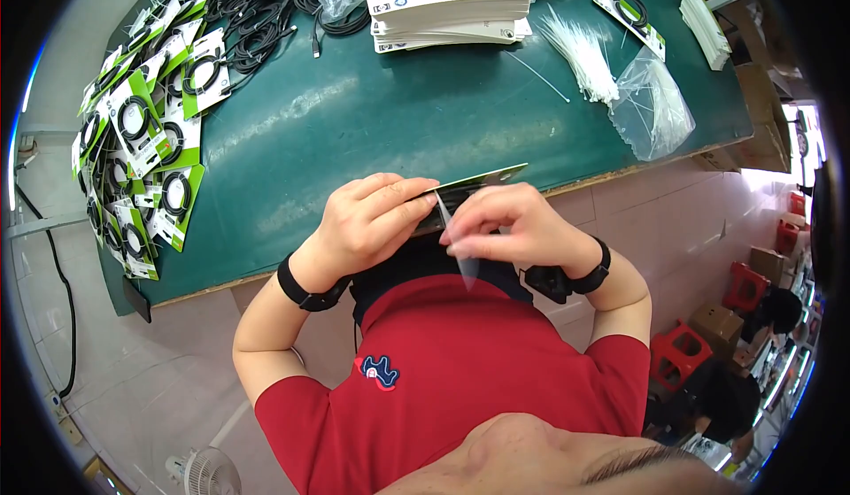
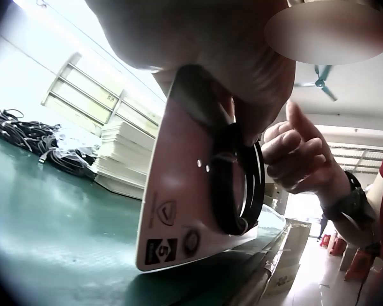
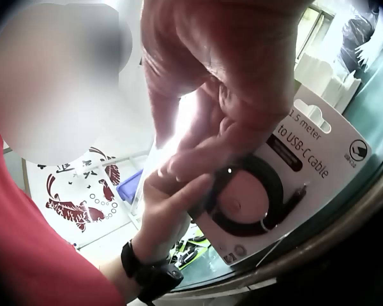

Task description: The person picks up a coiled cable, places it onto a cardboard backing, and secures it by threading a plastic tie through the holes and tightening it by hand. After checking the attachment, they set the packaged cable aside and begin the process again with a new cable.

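Note:
My left hand (image 1: pixel 372 220) holds a cardboard cable card (image 1: pixel 496 176) upright near the table's front edge. Print on the card (image 3: pixel 325 143) in the right wrist view reads "1.5 meter" and "to USB-C cable". Against the card lies a coiled black cable (image 3: pixel 277 194), with the left fingers at the top of the coil (image 2: pixel 226 197) in the left wrist view. Close beside it, my right hand (image 1: pixel 513 220) has its fingers curled and pinches a thin whitish cable tie (image 1: pixel 467 269), blurred, trailing from the card toward my body.
Several carded cables (image 1: pixel 133 123) heap on the left of the green table (image 1: pixel 292 132). Behind are loose black cables (image 1: pixel 257 17) and a stack of cards (image 1: pixel 443 8). White cable ties (image 1: pixel 575 52) and a plastic bag (image 1: pixel 655 110) lie right, with one carded cable (image 1: pixel 633 17) beyond.

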Demonstrator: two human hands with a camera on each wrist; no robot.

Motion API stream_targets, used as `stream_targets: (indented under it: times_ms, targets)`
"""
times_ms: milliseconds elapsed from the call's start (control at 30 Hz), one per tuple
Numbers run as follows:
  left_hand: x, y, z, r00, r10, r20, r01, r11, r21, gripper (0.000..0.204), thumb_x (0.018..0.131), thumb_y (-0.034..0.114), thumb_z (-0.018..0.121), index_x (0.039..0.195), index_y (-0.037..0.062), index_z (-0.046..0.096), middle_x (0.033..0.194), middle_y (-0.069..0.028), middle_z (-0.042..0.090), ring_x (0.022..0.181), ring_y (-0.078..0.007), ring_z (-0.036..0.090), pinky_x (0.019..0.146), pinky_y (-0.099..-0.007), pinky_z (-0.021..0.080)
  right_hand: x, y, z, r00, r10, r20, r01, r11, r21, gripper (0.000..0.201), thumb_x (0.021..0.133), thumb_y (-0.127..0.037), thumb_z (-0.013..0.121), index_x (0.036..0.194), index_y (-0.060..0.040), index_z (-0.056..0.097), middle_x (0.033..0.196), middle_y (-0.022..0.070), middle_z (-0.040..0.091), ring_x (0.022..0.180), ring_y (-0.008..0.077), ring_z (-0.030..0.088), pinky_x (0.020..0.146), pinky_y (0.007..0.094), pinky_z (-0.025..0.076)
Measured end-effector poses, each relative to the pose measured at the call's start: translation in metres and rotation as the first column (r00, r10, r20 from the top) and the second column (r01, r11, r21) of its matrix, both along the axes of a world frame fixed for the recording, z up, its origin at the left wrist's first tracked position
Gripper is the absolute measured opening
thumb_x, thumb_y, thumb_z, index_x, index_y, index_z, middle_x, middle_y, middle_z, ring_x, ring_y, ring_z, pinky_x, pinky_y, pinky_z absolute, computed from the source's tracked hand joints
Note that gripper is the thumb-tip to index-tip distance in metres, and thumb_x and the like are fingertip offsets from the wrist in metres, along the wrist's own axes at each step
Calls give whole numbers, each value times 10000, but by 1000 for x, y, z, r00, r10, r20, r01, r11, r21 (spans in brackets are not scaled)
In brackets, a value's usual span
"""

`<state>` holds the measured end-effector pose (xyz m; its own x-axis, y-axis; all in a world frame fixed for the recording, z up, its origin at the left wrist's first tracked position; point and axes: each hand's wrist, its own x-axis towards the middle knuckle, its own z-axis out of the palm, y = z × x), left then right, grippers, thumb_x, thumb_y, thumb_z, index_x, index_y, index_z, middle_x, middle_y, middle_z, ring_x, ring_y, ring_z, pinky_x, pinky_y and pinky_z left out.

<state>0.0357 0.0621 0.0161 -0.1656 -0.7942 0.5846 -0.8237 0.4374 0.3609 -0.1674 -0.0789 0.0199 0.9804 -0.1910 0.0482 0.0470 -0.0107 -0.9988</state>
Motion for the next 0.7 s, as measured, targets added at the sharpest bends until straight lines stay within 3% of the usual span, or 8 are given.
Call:
stream_targets:
  times_ms: [33, 67, 100, 167, 300, 467, 567, 700]
  targets:
    - [0, 0, 0, 1000, 1, -1, -1, 1000, 0, 234, 725, 31, 744, 956, 15, 706, 1029, -122, 729, 781, -258, 690, 652, -324, 570, -2, 1, 0, 990, -17, -140, 42, 984, 173, 93, 911, -66, 706, 975, 1, 716, 855, 97, 715, 609, 135, 668, 505, 253, 499]
    - [0, -1, 0, 1000, 2, 5, -2, 1000, -4, 236, 726, 33, 745, 958, 13, 705, 1026, -123, 728, 779, -259, 690, 652, -324, 570, -2, 0, 1, 990, -18, -141, 42, 984, 172, 93, 911, -66, 706, 975, 1, 716, 855, 97, 715, 609, 135, 668, 505, 253, 499]
    - [1, -3, 1, 1000, 2, 13, -2, 1000, -10, 238, 727, 34, 746, 960, 11, 704, 1023, -124, 728, 777, -260, 689, 652, -324, 570, 0, -4, 4, 974, 28, -223, 61, 922, 383, 110, 925, -80, 697, 988, 9, 710, 842, 95, 711, 582, 117, 645, 484, 238, 475]
    - [0, -4, 5, 1000, 2, 22, -2, 1000, -20, 240, 727, 36, 747, 962, 9, 703, 1020, -124, 727, 775, -261, 689, 652, -324, 570, 4, -12, 8, 926, 168, -339, 147, 668, 730, 147, 951, -108, 680, 1014, 23, 697, 816, 91, 703, 527, 82, 598, 444, 208, 427]
    - [-6, -2, 13, 995, -1, 100, 1, 1000, 0, 253, 749, 97, 748, 991, 37, 709, 1029, -94, 712, 802, -237, 685, 657, -320, 568, 5, -20, 7, 914, 313, -260, 28, 589, 807, 208, 987, -203, 655, 1033, -3, 687, 776, 63, 689, 521, 57, 541, 454, 188, 401]
    - [-8, -1, 11, 997, 24, 79, -24, 1000, 0, 251, 742, 76, 749, 989, 42, 712, 1010, -98, 715, 794, -251, 685, 661, -327, 569, 1, -13, 13, 911, 300, -285, -5, 697, 717, 169, 980, -183, 661, 1012, -18, 681, 792, 43, 672, 552, 43, 532, 478, 179, 401]
    - [-7, 0, 8, 998, 58, 18, -58, 998, 11, 252, 741, 76, 759, 987, 42, 718, 983, -107, 718, 784, -268, 687, 663, -333, 570, 3, -9, 22, 949, 131, -288, -8, 919, 393, 137, 972, -156, 667, 981, -19, 668, 824, 25, 657, 603, 50, 548, 523, 185, 429]
    - [-11, 3, 5, 966, 127, -225, -83, 978, 192, 234, 789, 81, 764, 1018, 36, 736, 935, -107, 731, 791, -233, 706, 689, -317, 567, 8, -14, 23, 980, -40, -195, 60, 994, 96, 103, 942, -100, 697, 981, -14, 656, 863, -1, 650, 688, 21, 566, 599, 175, 450]
